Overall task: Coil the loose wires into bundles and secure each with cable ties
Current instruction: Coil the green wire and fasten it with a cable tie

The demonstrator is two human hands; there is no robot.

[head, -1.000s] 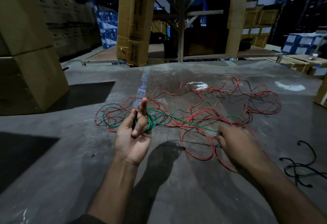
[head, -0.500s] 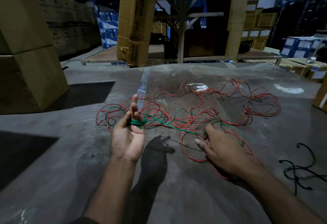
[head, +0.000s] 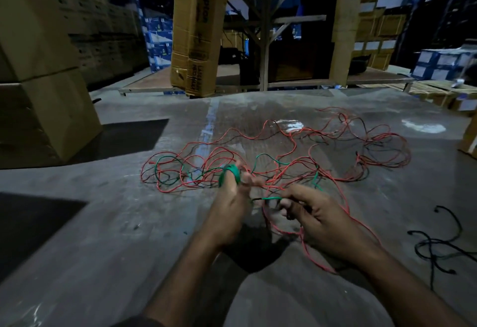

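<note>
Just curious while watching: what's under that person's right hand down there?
Under the right hand, red wires loop over the grey floor, and it pinches a green wire. Whatever lies directly beneath the palm is covered.

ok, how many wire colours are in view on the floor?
3. Green wire coiled round the left hand fingers, its tail pinched by the right hand. Red wire sprawls across the floor. Black wire lies far right; dark strands may hide in the tangle.
</note>
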